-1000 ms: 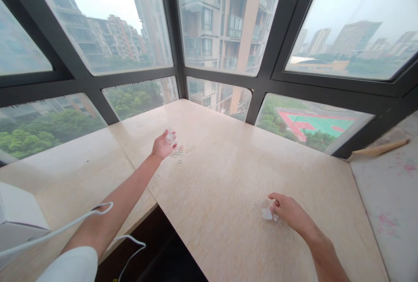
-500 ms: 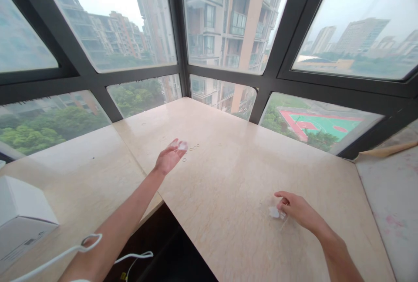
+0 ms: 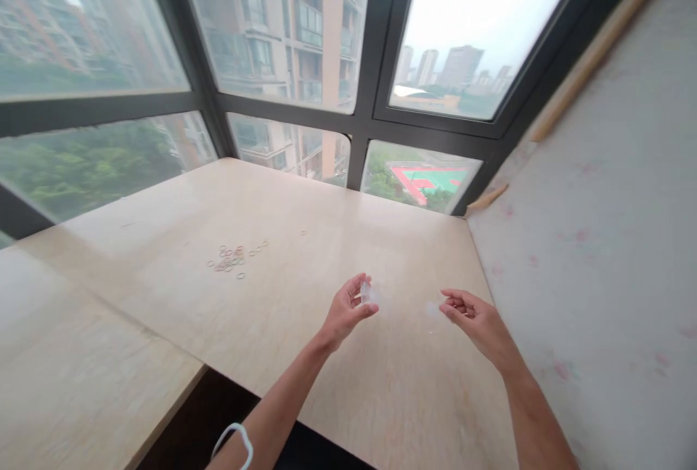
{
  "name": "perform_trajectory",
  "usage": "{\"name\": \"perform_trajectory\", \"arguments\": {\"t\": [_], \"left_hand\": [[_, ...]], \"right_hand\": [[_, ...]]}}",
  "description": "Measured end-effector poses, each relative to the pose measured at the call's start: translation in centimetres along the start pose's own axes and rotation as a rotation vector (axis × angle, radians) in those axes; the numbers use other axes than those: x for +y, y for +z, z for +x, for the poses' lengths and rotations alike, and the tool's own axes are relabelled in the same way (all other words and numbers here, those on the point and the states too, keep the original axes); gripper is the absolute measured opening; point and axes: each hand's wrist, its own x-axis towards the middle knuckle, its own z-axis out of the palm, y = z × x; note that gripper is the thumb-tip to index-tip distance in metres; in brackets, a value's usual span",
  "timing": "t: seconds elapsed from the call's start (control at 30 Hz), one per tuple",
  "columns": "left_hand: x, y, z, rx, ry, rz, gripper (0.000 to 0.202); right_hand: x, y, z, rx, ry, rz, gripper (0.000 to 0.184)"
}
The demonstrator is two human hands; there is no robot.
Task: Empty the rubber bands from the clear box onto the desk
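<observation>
the left hand [image 3: 344,314] had its thumb and fingers bent round a small clear thing [image 3: 365,293], with a narrow gap just big enough for it. it was up at the finger ends, maybe because it was small and looked easy to drop or squash. that hand hung over the pale table top [image 3: 403,390], near its middle. the right hand [image 3: 473,316] was off to the side, nearer the wall [image 3: 593,252], with its fingers curled and its thumb close to them. a faint clear shape [image 3: 434,307] showed just by its fingertips, but it was too blurry to tell if the hand held it or only touched it. the two hands were apart. farther off lay a pile of thin rings [image 3: 231,261], flat on the table top, perhaps because they were so thin. one lone ring [image 3: 303,233] lay away from the pile. a white cord [image 3: 249,444] made a loop by the left arm
</observation>
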Motion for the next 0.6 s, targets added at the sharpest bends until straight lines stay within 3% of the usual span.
{"name": "perform_trajectory", "arguments": {"t": [0.1, 0.23, 0.43, 0.6], "left_hand": [[-2.1, 2.3, -0.3, -0.107, -0.030, 0.047, 0.073], [-3.8, 4.9, -1.1, -0.240, -0.169, 0.112, 0.075], [-5.2, 7.4, -1.8, -0.348, -0.228, 0.216, 0.072], [-6.1, 8.0, -1.8, -0.350, -0.098, 0.378, 0.067]], "right_hand": [[2.1, -1.5, -3.2, 0.200, 0.119, 0.086, 0.057], [4.4, -1.7, -6.7, 0.397, 0.247, 0.138, 0.057], [7.2, 0.0, -8.5, 0.499, 0.360, 0.185, 0.058], [8.6, 1.1, -9.1, 0.573, 0.339, 0.262, 0.061]]}}
